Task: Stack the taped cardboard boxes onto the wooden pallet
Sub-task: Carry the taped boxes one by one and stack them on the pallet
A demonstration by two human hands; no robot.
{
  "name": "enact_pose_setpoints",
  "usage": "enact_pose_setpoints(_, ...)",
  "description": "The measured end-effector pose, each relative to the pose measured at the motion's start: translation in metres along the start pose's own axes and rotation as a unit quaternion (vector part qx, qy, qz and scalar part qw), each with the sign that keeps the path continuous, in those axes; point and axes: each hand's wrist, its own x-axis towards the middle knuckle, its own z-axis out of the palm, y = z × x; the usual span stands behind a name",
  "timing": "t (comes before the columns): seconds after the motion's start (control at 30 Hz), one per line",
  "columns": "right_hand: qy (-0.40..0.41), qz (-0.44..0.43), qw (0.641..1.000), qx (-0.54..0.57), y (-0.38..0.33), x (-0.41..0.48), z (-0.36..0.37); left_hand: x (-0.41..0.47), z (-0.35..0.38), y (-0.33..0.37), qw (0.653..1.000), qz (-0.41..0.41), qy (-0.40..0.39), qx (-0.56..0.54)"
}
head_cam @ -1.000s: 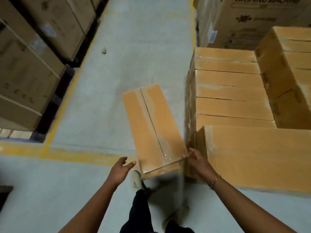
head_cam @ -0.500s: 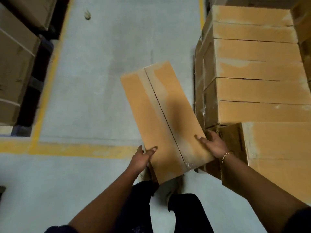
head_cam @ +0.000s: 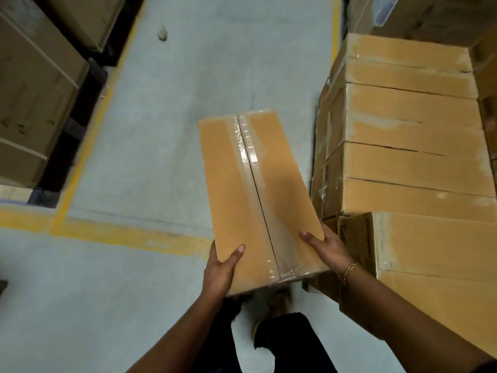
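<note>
A long taped cardboard box (head_cam: 234, 189) is held above the grey floor, its clear tape seam running lengthways. My left hand (head_cam: 220, 267) grips its near left corner, thumb on top. My right hand (head_cam: 326, 247), with a gold bracelet at the wrist, grips its near right edge. To the right stands a stack of similar taped boxes (head_cam: 408, 146), and a nearer box (head_cam: 430, 251) juts out beside my right forearm. The wooden pallet is hidden from view.
Large brown cartons (head_cam: 32, 98) on dark bases line the left side. Yellow floor lines (head_cam: 118, 235) mark the aisle edges. More cartons (head_cam: 419, 17) stand at the back right. My legs and shoes (head_cam: 274, 302) are below the held box.
The box went from tilted with only my right hand touching it to held in both hands, straighter and closer to me. My left hand closed onto its corner.
</note>
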Motion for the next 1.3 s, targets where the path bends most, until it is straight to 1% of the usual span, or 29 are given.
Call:
enact_pose_setpoints(0.07, -0.001, -0.011, 1.0, -0.001, -0.02, -0.021, -0.004, -0.021, -0.013, 0.021, 1.0, 0.004, 0.01, -0.006)
enact_pose_setpoints(0.23, 0.004, -0.053, 0.998, 0.019, -0.069, -0.075, -0.012, -0.053, -0.053, 0.056, 0.999, 0.034, 0.004, -0.013)
enact_pose_setpoints(0.4, 0.037, -0.096, 0.994, 0.046, -0.114, -0.117, -0.004, -0.076, -0.098, 0.112, 0.997, 0.08, -0.011, -0.001)
enact_pose_setpoints(0.63, 0.12, -0.121, 0.982, 0.086, -0.171, -0.14, 0.045, -0.044, -0.173, 0.182, 0.984, 0.154, -0.074, 0.046)
enact_pose_setpoints(0.83, 0.198, -0.102, 0.963, 0.151, -0.22, -0.147, 0.112, -0.004, -0.244, 0.24, 0.966, 0.195, -0.138, 0.095)
enact_pose_setpoints(0.93, 0.215, -0.081, 0.954, 0.191, -0.24, -0.143, 0.14, 0.018, -0.27, 0.269, 0.956, 0.211, -0.161, 0.128)
enact_pose_setpoints(1.1, 0.258, -0.071, 0.938, 0.221, -0.264, -0.134, 0.157, 0.047, -0.277, 0.309, 0.942, 0.227, -0.189, 0.158)
enact_pose_setpoints(1.3, 0.303, -0.056, 0.917, 0.254, -0.289, -0.112, 0.144, 0.082, -0.245, 0.364, 0.921, 0.242, -0.228, 0.201)
